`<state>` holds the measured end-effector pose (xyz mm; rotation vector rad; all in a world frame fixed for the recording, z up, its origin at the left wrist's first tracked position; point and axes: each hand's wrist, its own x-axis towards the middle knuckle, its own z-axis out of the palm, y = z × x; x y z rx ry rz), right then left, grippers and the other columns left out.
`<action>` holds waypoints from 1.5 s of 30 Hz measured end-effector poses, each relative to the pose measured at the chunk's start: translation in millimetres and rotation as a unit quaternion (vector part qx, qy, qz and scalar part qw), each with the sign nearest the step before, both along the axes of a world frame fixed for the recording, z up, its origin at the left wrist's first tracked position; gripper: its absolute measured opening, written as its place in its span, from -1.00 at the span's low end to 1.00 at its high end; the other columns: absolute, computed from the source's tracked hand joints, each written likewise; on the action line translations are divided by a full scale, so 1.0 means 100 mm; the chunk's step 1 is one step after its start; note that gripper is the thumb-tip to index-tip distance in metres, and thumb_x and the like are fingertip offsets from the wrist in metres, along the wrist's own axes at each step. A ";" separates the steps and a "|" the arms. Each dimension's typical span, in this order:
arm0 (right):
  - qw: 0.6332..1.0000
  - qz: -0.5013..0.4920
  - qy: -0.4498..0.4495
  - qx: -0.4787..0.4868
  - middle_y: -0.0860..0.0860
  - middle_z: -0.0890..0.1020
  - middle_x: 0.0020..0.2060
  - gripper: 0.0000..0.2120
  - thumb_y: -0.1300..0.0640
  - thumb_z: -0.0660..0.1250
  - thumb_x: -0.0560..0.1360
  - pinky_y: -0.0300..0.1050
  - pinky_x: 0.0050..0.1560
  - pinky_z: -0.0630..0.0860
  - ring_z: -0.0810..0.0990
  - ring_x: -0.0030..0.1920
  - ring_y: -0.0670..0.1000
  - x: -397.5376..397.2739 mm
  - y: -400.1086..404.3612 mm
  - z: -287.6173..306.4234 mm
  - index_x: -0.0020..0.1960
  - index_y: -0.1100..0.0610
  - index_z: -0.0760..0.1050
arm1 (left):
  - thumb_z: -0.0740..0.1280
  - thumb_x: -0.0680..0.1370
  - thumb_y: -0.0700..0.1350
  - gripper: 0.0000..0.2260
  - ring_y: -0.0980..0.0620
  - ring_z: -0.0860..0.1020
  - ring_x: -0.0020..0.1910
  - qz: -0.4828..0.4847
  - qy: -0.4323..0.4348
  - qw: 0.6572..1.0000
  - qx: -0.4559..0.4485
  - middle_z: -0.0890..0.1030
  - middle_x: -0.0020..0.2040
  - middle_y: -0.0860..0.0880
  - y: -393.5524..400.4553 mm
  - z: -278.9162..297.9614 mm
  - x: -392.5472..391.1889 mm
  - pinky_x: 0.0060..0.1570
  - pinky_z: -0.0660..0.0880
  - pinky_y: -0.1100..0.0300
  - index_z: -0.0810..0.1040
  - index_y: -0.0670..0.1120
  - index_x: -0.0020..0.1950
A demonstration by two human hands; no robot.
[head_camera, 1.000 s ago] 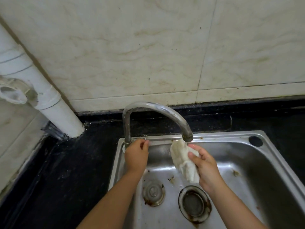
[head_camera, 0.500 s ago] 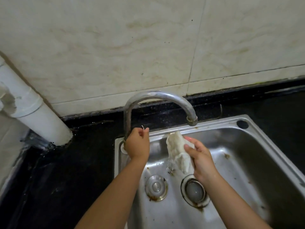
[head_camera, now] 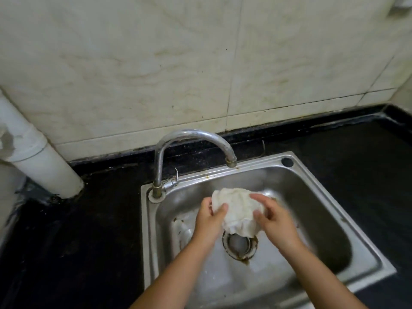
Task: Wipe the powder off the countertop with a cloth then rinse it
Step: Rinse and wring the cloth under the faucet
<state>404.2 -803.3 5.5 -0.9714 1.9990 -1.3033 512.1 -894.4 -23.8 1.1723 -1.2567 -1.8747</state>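
Both hands on cloth [head_camera: 237, 211] over sink [head_camera: 330, 221] drain, below tap [head_camera: 196, 139]. Left hand [head_camera: 209, 219] and right hand [head_camera: 273, 219] curled round opposite ends. Looks soft, floppy, probably wet so heavier, drippy. Best bunched up, gripped at ends to wring.

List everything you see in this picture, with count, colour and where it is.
cloth: one, white, bunched over the sink basin above the drain
sink: one, steel, set in the countertop
faucet: one, chrome, curved, back left of the sink
drain: one, rust-stained metal, basin floor
countertop: one, black, around the sink
pipe: one, white, left corner
wall tiles: cream, behind the counter
hands: left hand and right hand, both gripping the cloth
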 end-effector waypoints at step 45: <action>0.977 0.069 -0.194 -0.046 -0.07 0.59 0.01 -0.56 0.44 0.22 0.48 -0.34 -0.05 0.54 0.63 -0.06 -0.25 -0.54 0.78 -0.17 0.21 -0.01 0.40 | 0.26 0.31 -0.29 -0.83 -0.10 0.52 -0.25 -0.284 -0.028 0.920 0.270 0.61 -0.33 -0.14 0.41 0.13 -0.22 -0.25 0.44 0.18 0.60 -0.19 -0.17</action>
